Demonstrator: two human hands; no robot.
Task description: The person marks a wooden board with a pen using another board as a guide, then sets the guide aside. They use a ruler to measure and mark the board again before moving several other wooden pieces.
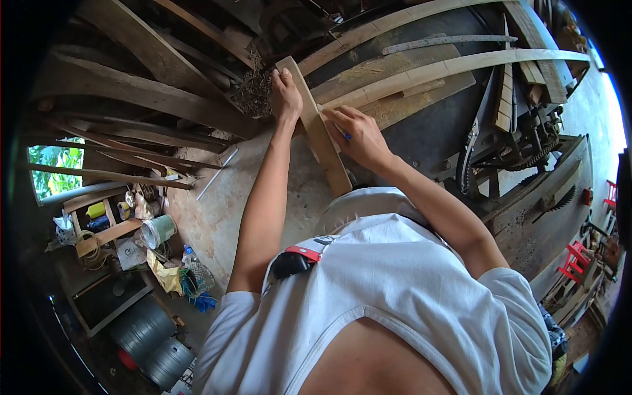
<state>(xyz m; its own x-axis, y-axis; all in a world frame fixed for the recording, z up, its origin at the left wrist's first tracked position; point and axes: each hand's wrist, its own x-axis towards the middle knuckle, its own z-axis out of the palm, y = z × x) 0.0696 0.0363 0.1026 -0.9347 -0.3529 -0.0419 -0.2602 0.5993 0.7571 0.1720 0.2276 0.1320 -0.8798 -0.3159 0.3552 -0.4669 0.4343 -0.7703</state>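
Observation:
A narrow wooden board [315, 125] lies at a slant in front of my body, its near end by my waist. My left hand [286, 97] is closed round the board's far part, thumb and fingers on its left edge. At the board's right edge is my right hand [361, 137], its fingers bent and closed. A small blue end [347, 136] shows at those fingers, apparently of a pen; the rest is mostly hidden by the hand. Just beyond, a long curved wooden strip [395, 80] with cross lines runs off to the right.
A dark machine table [421, 141] stands at the right, with more planks [421, 108] on it and a toothed saw blade [559, 201] beside it. Stacked timber [145, 99] fills the left. A bucket [158, 230] and metal drums [148, 332] stand at lower left.

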